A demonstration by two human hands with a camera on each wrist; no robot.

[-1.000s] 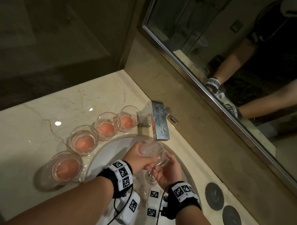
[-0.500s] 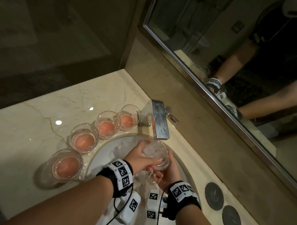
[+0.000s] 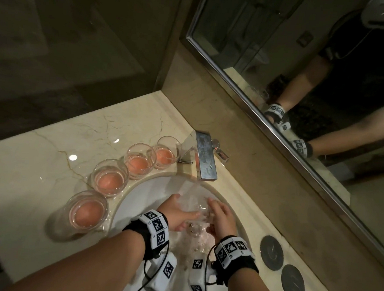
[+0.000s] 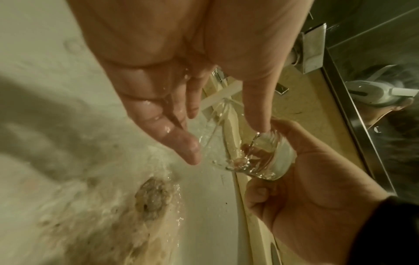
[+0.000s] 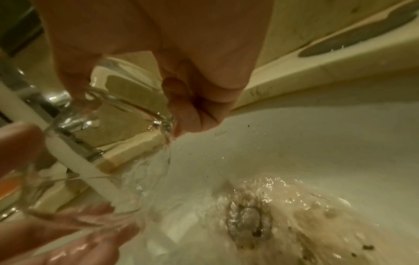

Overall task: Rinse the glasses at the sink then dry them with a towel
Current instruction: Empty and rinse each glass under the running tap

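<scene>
A clear glass (image 3: 197, 204) lies tilted on its side over the white sink (image 3: 127, 199), in the water running from the chrome faucet (image 3: 205, 161). My right hand (image 3: 221, 219) grips the glass (image 4: 251, 157) by its base, fingers curled round it (image 5: 190, 107). My left hand (image 3: 177, 213) is at the mouth end, its wet fingers (image 4: 179, 141) nearly straight and touching the rim, the thumb on the far side. Four glasses with pink liquid stand along the sink's left rim: (image 3: 87, 211), (image 3: 109, 178), (image 3: 139, 160), (image 3: 165, 153). No towel shows.
Water with pinkish foam runs to the drain (image 4: 154, 197) (image 5: 247, 220). Dark round coasters (image 3: 271, 252) lie on the marble counter (image 3: 43, 156) right of the sink. A mirror (image 3: 300, 62) and wall close off the right side; a dark glass wall stands behind the counter.
The glass has come down from just under the spout into the basin and tipped onto its side. Both hands went lower with it; my left hand's fingers have straightened.
</scene>
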